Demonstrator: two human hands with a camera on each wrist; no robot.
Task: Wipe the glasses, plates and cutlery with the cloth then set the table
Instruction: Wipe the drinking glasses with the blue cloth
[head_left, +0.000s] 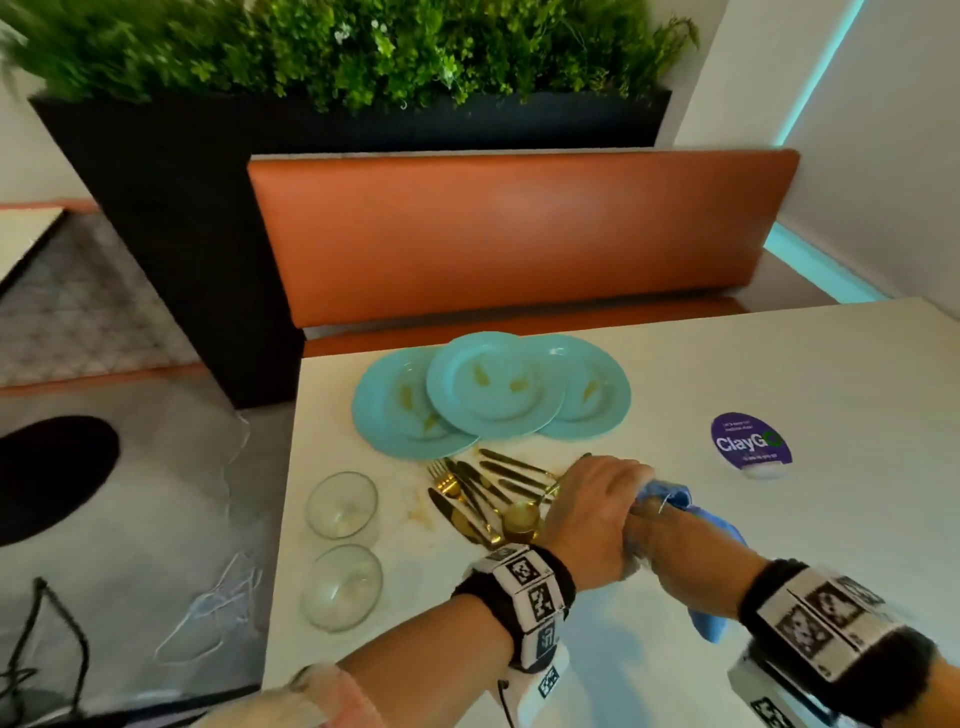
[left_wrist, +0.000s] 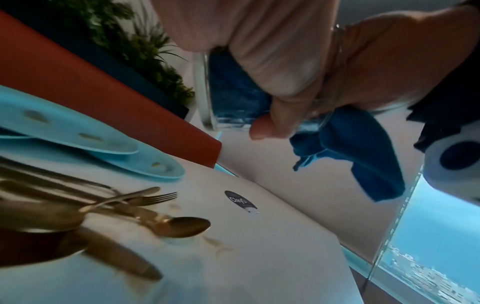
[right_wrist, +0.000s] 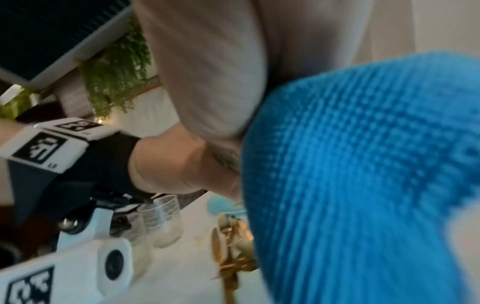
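Gripping a clear glass (left_wrist: 205, 90) above the table (head_left: 779, 364), left hand (head_left: 592, 514) has its fingers curled round the wall. Right hand (head_left: 670, 551) pushes the blue cloth (head_left: 675, 496) into the glass, fingers wrapped in fabric; cloth tail hangs below the wrist. Three soiled turquoise plates (head_left: 493, 384) overlap at the far edge. Gold cutlery pile (head_left: 483, 493) lies just in front of them, stains beside it. Two empty glasses (head_left: 341, 504) stand near the left edge. Purple sticker (head_left: 750, 441) on the right.
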